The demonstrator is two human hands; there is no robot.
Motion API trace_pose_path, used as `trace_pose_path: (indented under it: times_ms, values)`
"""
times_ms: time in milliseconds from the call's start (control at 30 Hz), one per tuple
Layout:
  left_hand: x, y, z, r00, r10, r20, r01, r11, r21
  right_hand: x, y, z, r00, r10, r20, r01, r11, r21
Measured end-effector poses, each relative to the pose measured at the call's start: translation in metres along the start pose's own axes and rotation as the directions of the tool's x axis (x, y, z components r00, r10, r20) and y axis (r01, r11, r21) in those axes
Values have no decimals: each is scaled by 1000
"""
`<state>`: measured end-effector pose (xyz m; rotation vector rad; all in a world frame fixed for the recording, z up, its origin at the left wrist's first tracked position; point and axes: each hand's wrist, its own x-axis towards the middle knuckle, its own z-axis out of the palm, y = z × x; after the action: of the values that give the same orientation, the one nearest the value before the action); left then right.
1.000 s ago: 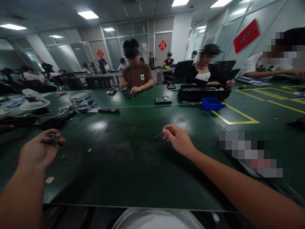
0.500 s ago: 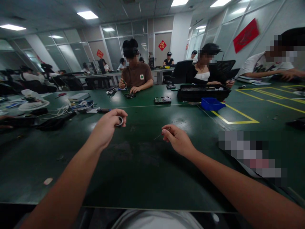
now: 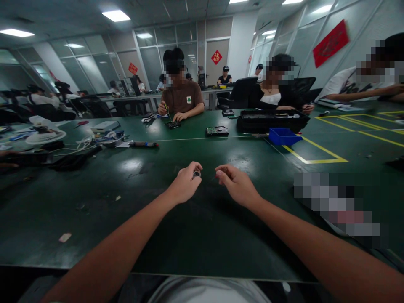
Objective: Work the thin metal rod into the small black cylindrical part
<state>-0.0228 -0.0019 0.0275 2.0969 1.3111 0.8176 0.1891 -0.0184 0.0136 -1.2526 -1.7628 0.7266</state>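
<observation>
Office-like workroom, long green worktable (image 3: 176, 235), opened hard drive (image 3: 216, 131), black office chair (image 3: 243, 90), glass partitions (image 3: 183, 33), ceiling light panels (image 3: 116, 16)

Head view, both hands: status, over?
Left hand holds small round grey-rimmed object. Right hand grips slim tool, mostly hidden. Hands apart over green table; blue plastic bin farther off, beyond right hand.

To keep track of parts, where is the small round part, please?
In the head view, the small round part is in the left hand, near the centre, left of the right hand.

With forearms (image 3: 132, 235) angled inward, left hand (image 3: 186, 183) and right hand (image 3: 235, 183) curl close together, apart.
</observation>
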Motion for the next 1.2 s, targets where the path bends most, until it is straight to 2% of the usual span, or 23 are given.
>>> trace_pose_path:
  times_ms: [100, 167, 267, 433, 667, 933, 1200]
  values:
    - [-2, -12, 7, 1000, -14, -8, 14, 1000, 25, -1, -3, -2, 1000, -16, -14, 15, 999, -49]
    - [-2, -17, 10, 999, -32, -29, 32, 999, 6, -2, -4, -3, 999, -31, -45, 30, 999, -19]
    - [0, -21, 13, 998, -23, -54, 23, 1000, -2, -3, -5, -4, 992, -30, -123, 44, 992, 120]
    - [1, -24, 13, 993, 56, -106, -59, 998, -20, -2, -8, -6, 970, -12, -243, 91, 945, 314]
    - [0, -22, 13, 993, -11, -115, 3, 998, -68, -2, -9, -5, 980, -1, -197, 65, 946, 316]
    - [0, -23, 12, 994, 42, -98, -47, 998, -45, 0, -5, -4, 983, 0, -183, 53, 958, 283]
    - [0, -25, 13, 993, 85, -86, -88, 996, -24, 3, -1, -4, 976, 22, -217, 40, 960, 277]
